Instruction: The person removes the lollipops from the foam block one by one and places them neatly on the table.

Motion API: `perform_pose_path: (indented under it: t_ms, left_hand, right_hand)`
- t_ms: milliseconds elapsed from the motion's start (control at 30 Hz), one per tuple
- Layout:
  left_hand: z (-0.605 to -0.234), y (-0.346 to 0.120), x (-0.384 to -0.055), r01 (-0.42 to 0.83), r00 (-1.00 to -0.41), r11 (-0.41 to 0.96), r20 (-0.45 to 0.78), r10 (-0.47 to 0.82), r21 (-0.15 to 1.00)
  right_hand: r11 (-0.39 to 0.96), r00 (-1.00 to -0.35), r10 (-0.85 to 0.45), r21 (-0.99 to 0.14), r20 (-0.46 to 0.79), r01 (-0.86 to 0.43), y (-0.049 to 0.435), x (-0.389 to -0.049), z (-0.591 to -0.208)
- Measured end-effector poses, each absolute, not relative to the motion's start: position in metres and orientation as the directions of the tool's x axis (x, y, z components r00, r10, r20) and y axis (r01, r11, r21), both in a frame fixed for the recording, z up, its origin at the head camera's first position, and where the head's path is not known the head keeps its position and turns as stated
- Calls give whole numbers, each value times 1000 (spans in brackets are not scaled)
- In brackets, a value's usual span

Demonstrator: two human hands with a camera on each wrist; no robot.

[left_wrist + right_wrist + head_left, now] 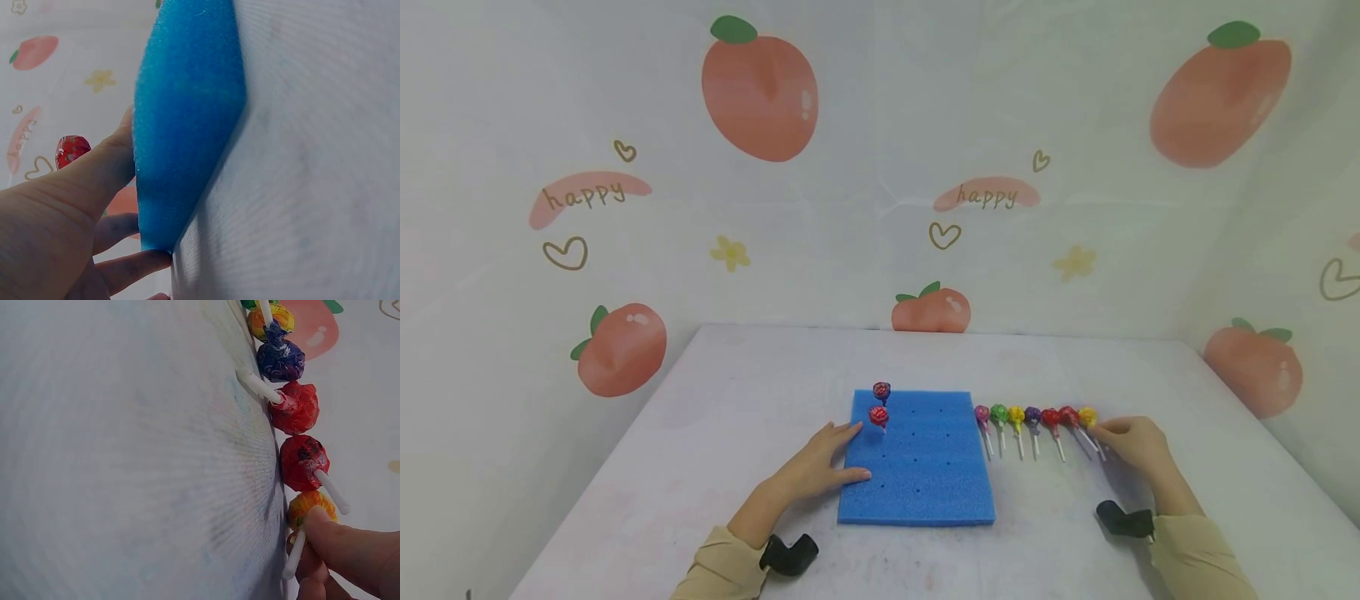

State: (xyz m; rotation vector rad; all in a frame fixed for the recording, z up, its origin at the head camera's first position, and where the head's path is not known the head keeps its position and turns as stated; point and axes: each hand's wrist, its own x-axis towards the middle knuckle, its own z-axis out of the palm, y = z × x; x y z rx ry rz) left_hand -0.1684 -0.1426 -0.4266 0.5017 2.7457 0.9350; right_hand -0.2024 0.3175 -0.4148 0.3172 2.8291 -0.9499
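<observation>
A blue foam board (917,500) with rows of small holes lies on the table. My left hand (816,468) rests along its left edge, fingers extended and spread, fingertips on the foam. Two red-wrapped lollipops stand upright in the board's far left part, a darker one (882,390) behind a brighter one (878,416). My right hand (1138,446) pinches the yellow-orange lollipop (307,506) at the right end of a row, thumb at the base of its wrapped head. Beside it lies a red lollipop (304,464), its white stick angled toward the hand.
More lollipops lie in the row right of the board: pink (982,413), green (998,413), yellow (1016,415), purple (1033,415) and another red one (1051,418). A white curtain (865,250) printed with fruit hangs behind the white table (700,467). Black devices (790,556) sit at both wrists.
</observation>
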Motion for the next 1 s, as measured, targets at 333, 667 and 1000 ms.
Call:
perform_pose_path:
  t_ms: [333, 667, 1000]
  left_hand:
    - [-432, -147, -168, 316, -909, 707, -11, 416, 633]
    - [-423, -143, -166, 241, -923, 732, -82, 376, 638]
    - [-428, -143, -169, 234, -927, 744, -87, 365, 625]
  right_hand:
    - [764, -965, 153, -593, -215, 253, 316, -202, -412]
    - [737, -957, 166, -616, -236, 279, 317, -200, -410]
    - [769, -988, 106, -621, -113, 154, 294, -199, -389]
